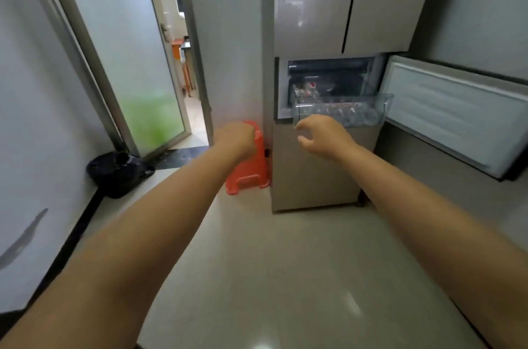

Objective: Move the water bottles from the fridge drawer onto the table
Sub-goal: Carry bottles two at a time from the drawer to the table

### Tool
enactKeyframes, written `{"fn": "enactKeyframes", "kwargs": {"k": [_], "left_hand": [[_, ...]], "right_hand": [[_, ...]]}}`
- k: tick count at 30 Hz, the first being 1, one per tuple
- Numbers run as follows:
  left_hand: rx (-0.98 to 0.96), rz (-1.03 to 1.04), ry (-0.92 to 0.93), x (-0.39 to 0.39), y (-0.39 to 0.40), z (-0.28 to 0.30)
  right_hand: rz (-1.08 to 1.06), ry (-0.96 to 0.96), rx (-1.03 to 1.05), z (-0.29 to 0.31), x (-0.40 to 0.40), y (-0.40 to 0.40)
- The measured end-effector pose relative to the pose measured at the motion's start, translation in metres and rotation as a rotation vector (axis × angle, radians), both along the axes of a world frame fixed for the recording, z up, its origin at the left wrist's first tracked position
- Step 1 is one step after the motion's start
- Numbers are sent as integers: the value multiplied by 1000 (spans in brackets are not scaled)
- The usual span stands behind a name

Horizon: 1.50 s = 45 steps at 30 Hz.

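Right hand (323,138), fingers spread and empty, nears drawer (383,108)'s front-left corner; we should reach over the rim for bottles (351,114).

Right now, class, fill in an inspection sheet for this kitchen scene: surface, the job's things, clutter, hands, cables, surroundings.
Surface: pale glossy floor; no table in view.
Job's things: clear drawer pulled out of the fridge, bottles lying inside; fridge door swung open to the right.
Clutter: red stool beside the fridge; black bag on the floor by the wall.
Hands: left hand curled into a fist, holding nothing; right hand with fingers loosely spread, just short of the drawer front, holding nothing.
Cables: nothing seen.
Surroundings: frosted glass door ajar on the left, another room beyond; grey wall on the right.
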State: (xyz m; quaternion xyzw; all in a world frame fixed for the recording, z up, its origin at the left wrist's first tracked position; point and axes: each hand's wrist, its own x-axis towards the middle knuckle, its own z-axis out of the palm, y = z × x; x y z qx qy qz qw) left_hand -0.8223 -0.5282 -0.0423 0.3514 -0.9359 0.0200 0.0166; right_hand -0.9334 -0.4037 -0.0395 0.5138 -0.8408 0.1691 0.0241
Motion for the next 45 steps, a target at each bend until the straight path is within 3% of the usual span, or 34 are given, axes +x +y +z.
{"fn": "enactKeyframes", "kwargs": {"k": [12,23,32,38,45], "left_hand": [[1,-80,-22,-235,-47,-3],[27,-99,-39,-399,-187,-1],[181,-156,-92,-505,-252,-53],[327,-54,-66,-564,-287,-89],[364,45,-65,-609,-320,-128]], "right_hand": [[-242,-95,-6,0,-234,2],[-267,-133,-46,14,-400,-121],[-264,-286,41,-25,-501,-207],[-183,-503,84,-67,-566,-268],[-209,-913,212,-127,-622,-336]]}}
